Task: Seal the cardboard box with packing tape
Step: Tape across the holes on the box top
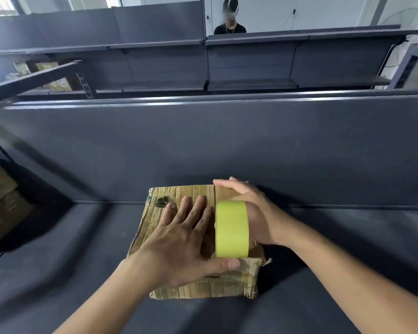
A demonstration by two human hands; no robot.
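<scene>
Dark grey shelving surrounds a low deck point(58, 261) where the worn cardboard box point(179, 192) sits. The left hand point(179, 239) lies flat on its lid, fingers straight and spread, thumb touching the yellow tape roll point(231, 230). The right hand point(258, 213) grips the roll upright over the centre seam point(214, 194). I'd keep the flaps pressed level and draw the roll straight along that seam.
</scene>
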